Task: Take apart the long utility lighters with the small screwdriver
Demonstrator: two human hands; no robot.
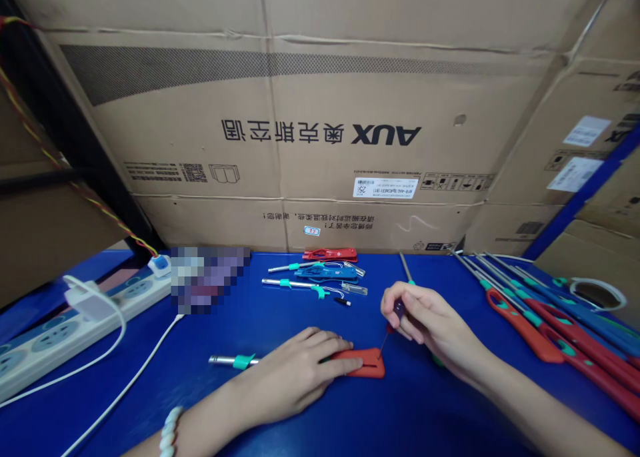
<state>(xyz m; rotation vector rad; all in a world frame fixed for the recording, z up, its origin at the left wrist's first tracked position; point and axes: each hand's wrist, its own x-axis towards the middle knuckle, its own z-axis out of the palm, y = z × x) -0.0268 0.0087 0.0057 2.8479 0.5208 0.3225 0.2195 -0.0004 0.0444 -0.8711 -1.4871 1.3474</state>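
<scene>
My left hand [313,364] lies over an orange lighter handle [374,370], holding it against the blue table. A metal tube [223,360] with a green collar sticks out to the left from under this hand. In my right hand [417,314] is a small screwdriver [389,329] with a dark red handle, fingers closed round it. Its thin shaft slants down, the tip at the right end of the orange handle. Part of a green-tipped lighter piece [438,361] shows behind the right wrist, mostly hidden.
Behind the hands lie a red handle shell [330,254], a blue handle shell [327,272] and metal tubes [290,283] with wires. Several long lighters [530,330] are piled at right. A power strip [100,310] with cables stands left. Cardboard [310,77] walls the back.
</scene>
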